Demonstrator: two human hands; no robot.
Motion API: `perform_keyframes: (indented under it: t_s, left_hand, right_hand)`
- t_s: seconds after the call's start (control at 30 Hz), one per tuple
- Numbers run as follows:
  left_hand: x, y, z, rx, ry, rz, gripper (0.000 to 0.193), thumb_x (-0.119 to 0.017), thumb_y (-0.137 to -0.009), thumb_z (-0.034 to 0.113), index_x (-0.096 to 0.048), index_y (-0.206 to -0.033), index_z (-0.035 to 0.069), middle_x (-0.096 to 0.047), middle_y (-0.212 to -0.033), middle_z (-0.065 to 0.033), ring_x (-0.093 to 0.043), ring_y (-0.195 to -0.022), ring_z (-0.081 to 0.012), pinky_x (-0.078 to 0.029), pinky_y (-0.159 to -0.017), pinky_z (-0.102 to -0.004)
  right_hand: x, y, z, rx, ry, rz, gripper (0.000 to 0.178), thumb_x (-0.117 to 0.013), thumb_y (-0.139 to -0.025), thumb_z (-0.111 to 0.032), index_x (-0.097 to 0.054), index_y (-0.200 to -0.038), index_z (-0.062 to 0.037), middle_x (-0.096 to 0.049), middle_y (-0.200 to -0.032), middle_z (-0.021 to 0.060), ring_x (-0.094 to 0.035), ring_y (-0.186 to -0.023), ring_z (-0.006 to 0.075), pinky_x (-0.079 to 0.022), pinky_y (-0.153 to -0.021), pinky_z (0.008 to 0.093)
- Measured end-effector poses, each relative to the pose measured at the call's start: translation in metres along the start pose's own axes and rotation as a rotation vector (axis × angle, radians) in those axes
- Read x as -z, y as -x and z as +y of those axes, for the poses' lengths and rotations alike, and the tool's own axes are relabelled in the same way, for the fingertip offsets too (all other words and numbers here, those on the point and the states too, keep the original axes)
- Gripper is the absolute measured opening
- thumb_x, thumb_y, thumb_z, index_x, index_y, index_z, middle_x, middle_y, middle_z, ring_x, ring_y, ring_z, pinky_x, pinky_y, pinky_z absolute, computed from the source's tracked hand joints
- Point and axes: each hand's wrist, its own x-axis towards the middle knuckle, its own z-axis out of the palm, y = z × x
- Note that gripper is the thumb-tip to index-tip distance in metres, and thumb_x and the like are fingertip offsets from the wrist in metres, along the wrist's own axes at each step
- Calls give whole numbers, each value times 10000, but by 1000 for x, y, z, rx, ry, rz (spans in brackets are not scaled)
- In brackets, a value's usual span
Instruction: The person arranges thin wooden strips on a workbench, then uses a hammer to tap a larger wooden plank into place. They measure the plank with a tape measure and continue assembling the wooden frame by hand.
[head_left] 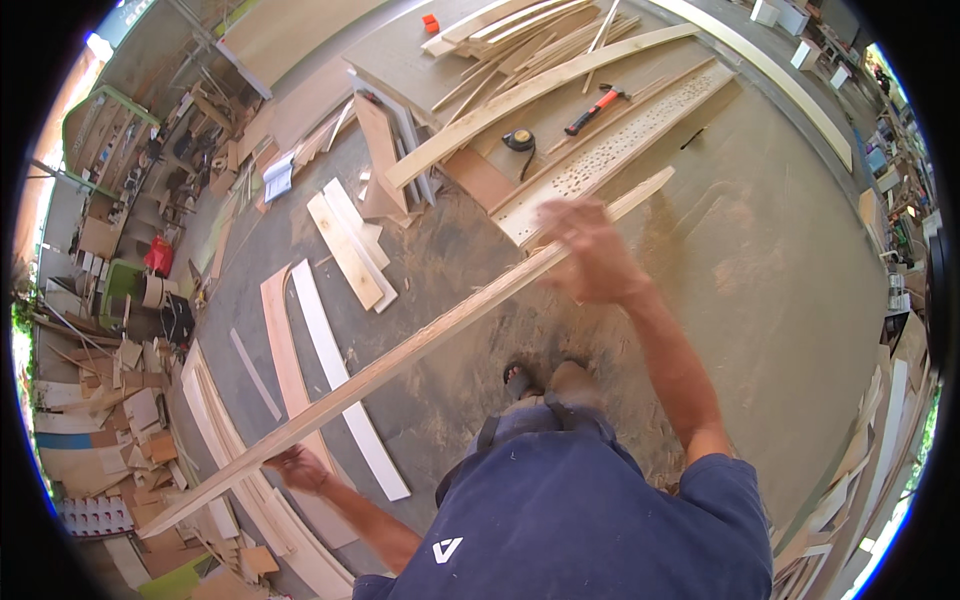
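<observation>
A long, narrow wooden strip (420, 345) slants across in front of me, from the lower left up to the right. Its upper edge looks rough. My left hand (300, 468) grips it from beneath toward the lower left end, its fingers partly hidden behind the wood. Closer to the other end, my right hand (590, 250) closes round the strip, slightly smeared by motion. Just beyond that hand lies a long board dotted with many small holes or spots (625, 135). An orange and black hammer (597, 110) and a dark tape measure (519, 140) rest near that board.
Loose boards and slats (545, 50) are piled at the far side. A white board (345, 375) and short pale planks (345, 245) lie on the concrete floor (790, 300). Wood offcuts (120, 410) crowd the left; more timber (880, 430) lines the right edge.
</observation>
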Motion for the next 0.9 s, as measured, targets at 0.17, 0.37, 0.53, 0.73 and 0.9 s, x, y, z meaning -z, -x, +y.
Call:
perform_keyframes:
  t_s: [0.17, 0.37, 0.53, 0.73, 0.9]
  left_hand:
    - [-141, -53, 77, -110, 69, -474, 311, -553, -1011, 119, -595, -1313, 59, -655, -1190, -37, -573, -1029, -195, -495, -1050, -334]
    - [-314, -69, 178, -413, -398, -190, 532, -447, -1061, 250, -346, -1468, -79, -370, -1533, -259, -358, -1439, -326, -272, -1223, -452]
    - [-349, 29, 145, -367, -660, -430, 616, -388, -1072, 334, -265, -1524, -67, -314, -1566, -248, -336, -1447, -361, -284, -1201, -507]
    - [-254, 141, 54, -520, -1261, -561, 1045, -780, -771, 501, -306, -1516, -58, -455, -1463, -206, -460, -1350, -288, -356, -1119, -423]
    - [-192, 195, 35, -363, -1452, -352, 764, -858, -610, 223, -545, -1276, 15, -634, -1125, -150, -634, -1043, -333, -493, -905, -441]
  right_hand:
    - [-31, -46, -109, 430, -123, -49, 409, -711, -863, -406, -624, -1037, -47, -698, -919, 80, -693, -854, 215, -543, -797, 374]
    - [4, -95, -252, 434, -394, 442, 370, -732, -858, -402, -574, -784, -75, -645, -729, 62, -666, -702, 210, -530, -641, 386]
    - [62, -107, -352, 258, -816, 639, 326, -745, -851, -316, -567, -813, -46, -635, -726, 102, -663, -702, 262, -499, -640, 435]
    - [70, -55, -372, -78, -1187, 640, 356, -707, -911, -350, -564, -845, -30, -607, -696, 123, -591, -571, 260, -429, -563, 428]
    - [10, 23, -304, -71, -1626, 409, 269, -718, -942, -257, -680, -1048, -13, -699, -940, 40, -664, -834, 107, -558, -680, 275]
